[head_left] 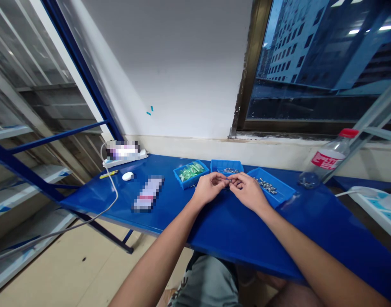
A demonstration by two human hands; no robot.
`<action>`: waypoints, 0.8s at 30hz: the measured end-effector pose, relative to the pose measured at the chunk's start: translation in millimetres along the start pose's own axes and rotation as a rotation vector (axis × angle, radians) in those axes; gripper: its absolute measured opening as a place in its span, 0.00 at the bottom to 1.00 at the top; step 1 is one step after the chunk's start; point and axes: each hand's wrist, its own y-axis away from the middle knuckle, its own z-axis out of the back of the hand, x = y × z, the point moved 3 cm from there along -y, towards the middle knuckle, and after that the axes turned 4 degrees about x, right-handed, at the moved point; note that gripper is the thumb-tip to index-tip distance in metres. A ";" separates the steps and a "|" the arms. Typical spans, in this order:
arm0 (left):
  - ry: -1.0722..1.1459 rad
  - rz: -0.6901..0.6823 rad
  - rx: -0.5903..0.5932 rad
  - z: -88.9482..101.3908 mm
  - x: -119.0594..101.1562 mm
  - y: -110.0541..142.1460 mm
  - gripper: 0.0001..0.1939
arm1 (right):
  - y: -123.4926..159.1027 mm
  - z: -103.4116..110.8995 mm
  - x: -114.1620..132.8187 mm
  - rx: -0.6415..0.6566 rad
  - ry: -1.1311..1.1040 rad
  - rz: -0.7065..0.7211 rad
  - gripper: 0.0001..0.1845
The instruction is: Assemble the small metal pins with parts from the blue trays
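Both hands meet over the blue table [211, 226], fingertips almost touching. My left hand [210, 186] is closed in a pinch, and my right hand [246, 189] pinches from the other side. Between them is a small, dark, metal-looking piece [228, 181], mostly covered by the fingers and too small to name. Just behind the hands stands a blue tray [214, 164] with thin metal pieces in it. To the right, partly behind my right hand, another blue tray [285, 196] contains small metal parts [268, 186]. On the left a blue tray [182, 184] holds small green packets [192, 170].
A blurred-out flat item [148, 194], a white oval object [128, 176] and a yellow-handled tool [108, 174] lie on the left. A white cable [114, 194] hangs over the left edge from a power strip [127, 160]. At the right stands a plastic bottle [323, 162] with a red cap.
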 end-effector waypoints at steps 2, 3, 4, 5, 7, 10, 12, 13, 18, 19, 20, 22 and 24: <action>-0.043 0.017 0.017 0.3 -1.9 1.0 0.18 | 0.3 1.5 1.4 0.008 -0.039 -0.013 0.09; -0.049 0.028 0.033 0.1 -2.5 1.4 0.20 | 0.4 1.9 2.5 0.021 -0.060 -0.011 0.09; -0.045 0.038 0.050 -0.1 -2.7 1.7 0.21 | 0.7 2.0 3.9 0.035 -0.070 0.002 0.08; -0.036 0.048 0.061 -0.3 -2.6 1.9 0.20 | 0.9 2.0 5.6 0.049 -0.067 0.022 0.08; -0.020 0.067 0.056 -0.1 -0.9 1.6 0.18 | 1.4 1.9 9.0 0.061 -0.041 0.070 0.09; -0.015 0.078 0.011 0.9 3.0 0.4 0.15 | 2.0 1.8 11.0 0.052 -0.035 0.069 0.10; -0.026 0.074 -0.003 1.0 5.2 -0.4 0.13 | 2.2 1.9 9.4 0.029 -0.072 0.016 0.10; -0.039 0.071 -0.001 0.9 5.8 -0.6 0.12 | 2.3 2.0 8.1 0.016 -0.087 -0.010 0.10; -0.203 0.049 -0.023 2.5 5.2 -0.7 0.09 | 2.1 0.6 0.0 0.001 -0.104 -0.060 0.09; -0.225 0.041 -0.037 3.4 4.5 -0.6 0.09 | 2.0 -0.2 -1.5 0.008 -0.118 -0.065 0.09; -0.240 0.030 -0.047 4.1 3.6 -0.6 0.09 | 1.9 -1.0 -2.8 0.017 -0.137 -0.069 0.09; -0.266 0.003 -0.047 4.9 1.7 -0.5 0.09 | 1.8 -3.1 -4.4 0.046 -0.177 -0.075 0.10; -0.295 -0.022 -0.030 4.7 -0.4 -0.3 0.09 | 1.7 -4.9 -4.9 0.070 -0.192 -0.079 0.10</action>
